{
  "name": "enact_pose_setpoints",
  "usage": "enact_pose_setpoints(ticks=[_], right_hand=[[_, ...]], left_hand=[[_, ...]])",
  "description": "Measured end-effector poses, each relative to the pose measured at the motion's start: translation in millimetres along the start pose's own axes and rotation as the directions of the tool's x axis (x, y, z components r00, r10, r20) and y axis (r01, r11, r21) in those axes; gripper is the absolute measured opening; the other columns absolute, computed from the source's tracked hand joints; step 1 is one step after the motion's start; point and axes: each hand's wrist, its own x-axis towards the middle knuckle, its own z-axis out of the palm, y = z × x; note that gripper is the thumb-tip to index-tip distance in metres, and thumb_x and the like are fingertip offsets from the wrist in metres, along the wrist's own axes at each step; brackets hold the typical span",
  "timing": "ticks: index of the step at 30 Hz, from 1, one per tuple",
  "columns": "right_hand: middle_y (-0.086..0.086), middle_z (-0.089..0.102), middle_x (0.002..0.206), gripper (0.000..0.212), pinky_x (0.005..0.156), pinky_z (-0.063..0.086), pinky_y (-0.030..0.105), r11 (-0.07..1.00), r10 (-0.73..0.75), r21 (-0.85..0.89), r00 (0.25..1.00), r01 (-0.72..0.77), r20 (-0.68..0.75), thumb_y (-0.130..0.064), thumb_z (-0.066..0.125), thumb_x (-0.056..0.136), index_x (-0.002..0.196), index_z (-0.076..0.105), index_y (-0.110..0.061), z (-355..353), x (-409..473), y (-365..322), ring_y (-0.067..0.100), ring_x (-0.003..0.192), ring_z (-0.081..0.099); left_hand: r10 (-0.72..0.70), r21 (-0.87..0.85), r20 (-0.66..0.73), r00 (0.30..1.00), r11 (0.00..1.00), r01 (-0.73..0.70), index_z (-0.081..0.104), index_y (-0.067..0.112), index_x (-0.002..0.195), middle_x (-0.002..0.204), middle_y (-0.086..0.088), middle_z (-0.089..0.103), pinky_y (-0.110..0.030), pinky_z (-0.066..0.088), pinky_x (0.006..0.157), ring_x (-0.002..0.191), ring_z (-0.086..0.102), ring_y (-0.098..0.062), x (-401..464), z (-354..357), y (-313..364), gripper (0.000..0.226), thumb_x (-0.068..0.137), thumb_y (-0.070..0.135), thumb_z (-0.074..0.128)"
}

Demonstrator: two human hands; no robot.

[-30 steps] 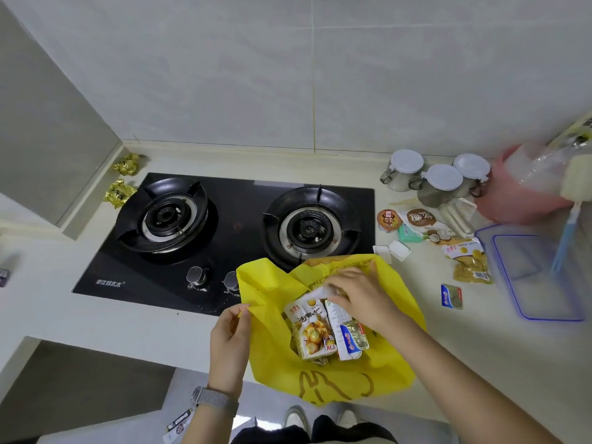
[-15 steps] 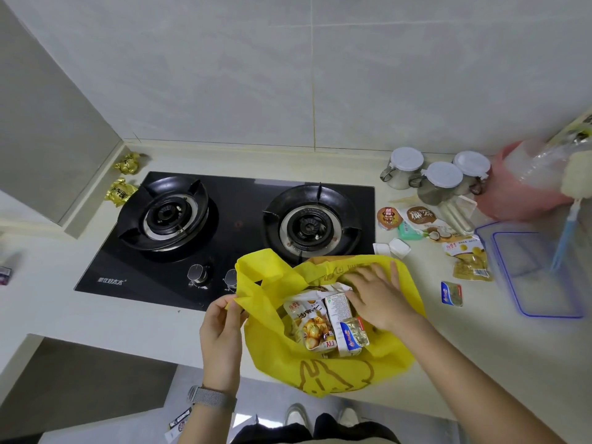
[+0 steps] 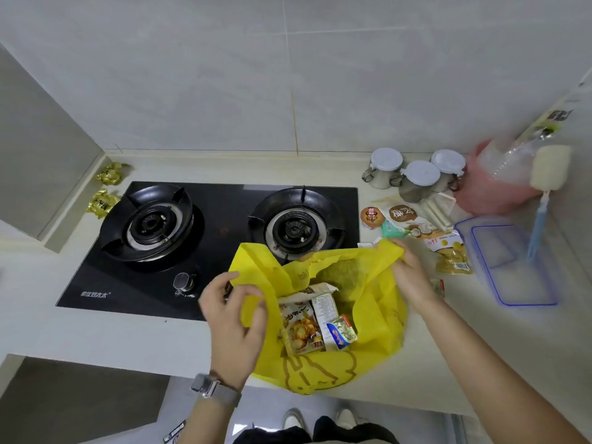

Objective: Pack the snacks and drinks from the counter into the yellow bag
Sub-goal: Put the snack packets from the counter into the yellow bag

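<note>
The yellow bag (image 3: 381, 318) lies open on the counter's front edge, partly over the stove. My left hand (image 3: 232, 318) grips its left rim. My right hand (image 3: 408, 274) grips the right rim and holds it out wide. Inside lie a chestnut snack packet (image 3: 299, 328), a small drink carton (image 3: 325, 307) and a small blue and gold packet (image 3: 341, 331). On the counter to the right lie more snacks: a round brown cup (image 3: 371, 216), a coconut packet (image 3: 405, 219), a green packet (image 3: 391, 231) and a yellow fruit packet (image 3: 450, 253).
A black two-burner gas stove (image 3: 208, 232) fills the counter's middle. Two gold wrapped items (image 3: 104, 200) sit at its left. Three lidded jars (image 3: 416, 174), a pink bag (image 3: 493, 187), a brush (image 3: 544, 193) and a clear plastic box (image 3: 509, 261) crowd the right side.
My right hand left the items inside the bag and took hold of the right rim, pulling it outward. The left hand kept its hold on the left rim; the bag's mouth is wider.
</note>
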Motion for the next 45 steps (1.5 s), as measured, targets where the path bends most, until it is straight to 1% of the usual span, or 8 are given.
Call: enact_pose_setpoints(ticks=[5,9,17,23,28,32,38,45], right_hand=[[0.006,0.070,0.093,0.030,0.083,0.049,0.040,0.966,0.229,0.133,0.973,-0.224,-0.025,-0.021,0.062,0.073,0.102,0.070,-0.018,-23.9,16.1,13.6,0.026,0.088,0.064],[0.012,0.061,0.092,0.035,0.069,0.045,0.036,0.898,0.414,0.248,0.891,-0.364,-0.189,0.004,0.054,0.071,0.095,0.061,-0.019,-54.1,20.2,52.0,0.027,0.076,0.054],[0.015,0.061,0.111,0.048,0.089,0.036,0.041,0.686,-0.066,-0.713,0.963,-0.147,-0.262,0.011,0.059,0.067,0.111,0.061,-0.010,-80.8,3.4,96.3,0.040,0.109,0.051],[-0.002,0.038,0.143,0.049,0.097,0.035,0.044,0.429,0.072,-0.892,0.990,-0.143,-0.124,-0.022,0.061,0.087,0.133,0.045,-0.031,-81.0,3.7,114.1,0.032,0.126,0.034],[0.007,0.065,0.097,0.033,0.079,0.039,0.033,0.611,-0.110,-0.792,0.990,-0.004,-0.090,-0.006,0.066,0.082,0.074,0.056,-0.036,-77.7,8.3,123.8,0.033,0.095,0.056],[0.016,0.068,0.098,0.027,0.080,0.042,0.028,0.900,-0.047,-0.428,0.957,-0.085,-0.288,-0.005,0.076,0.074,0.099,0.065,-0.005,-62.7,3.4,102.1,0.032,0.093,0.063],[0.005,0.060,0.102,0.029,0.076,0.048,0.020,0.991,-0.019,0.092,0.791,0.095,-0.611,-0.003,0.072,0.075,0.100,0.059,-0.013,-31.5,-45.5,8.3,0.008,0.086,0.061],[-0.003,0.058,0.103,0.037,0.073,0.054,0.019,0.950,-0.310,0.005,0.945,0.313,-0.101,-0.002,0.080,0.066,0.088,0.058,-0.022,58.7,-116.6,2.1,0.008,0.097,0.062]], left_hand=[[0.118,0.322,0.412,0.903,0.909,-0.265,0.062,0.045,0.087,0.147,0.014,0.030,-0.054,0.011,0.106,0.141,0.007,-0.031,-6.9,23.5,-1.8,0.019,0.077,0.048,0.046],[-0.151,0.492,0.550,0.821,0.853,-0.172,0.037,0.050,0.128,0.144,0.018,0.036,-0.061,0.003,0.109,0.144,0.000,-0.029,-12.5,27.3,-2.8,0.044,0.086,0.041,0.047],[-0.188,0.525,0.548,0.815,0.836,-0.160,0.058,0.035,0.116,0.146,-0.007,0.040,-0.063,0.022,0.103,0.140,0.018,-0.041,-12.1,29.5,-14.9,0.036,0.081,0.037,0.051],[-0.168,0.511,0.468,0.868,0.853,-0.111,0.062,0.033,0.110,0.140,-0.017,0.044,-0.062,0.026,0.101,0.136,0.026,-0.043,-22.6,30.4,-22.0,0.035,0.077,0.036,0.052],[-0.204,0.465,0.468,0.860,0.884,-0.043,0.056,0.036,0.118,0.150,-0.010,0.030,-0.054,0.018,0.107,0.143,0.012,-0.032,-25.0,24.6,-24.7,0.040,0.081,0.039,0.041],[-0.197,0.419,0.449,0.872,0.908,-0.011,0.057,0.037,0.116,0.150,-0.008,0.029,-0.052,0.020,0.104,0.143,0.010,-0.028,-27.6,21.2,-21.5,0.042,0.079,0.041,0.037],[-0.176,0.287,0.459,0.871,0.957,0.042,0.057,0.034,0.115,0.150,-0.008,0.029,-0.044,0.018,0.111,0.144,0.007,-0.025,-27.5,21.7,-18.3,0.032,0.085,0.035,0.045],[-0.144,0.198,0.416,0.898,0.978,0.064,0.059,0.031,0.111,0.148,-0.007,0.034,-0.036,0.017,0.113,0.144,0.009,-0.023,-24.9,23.2,-19.9,0.027,0.088,0.016,0.056]])
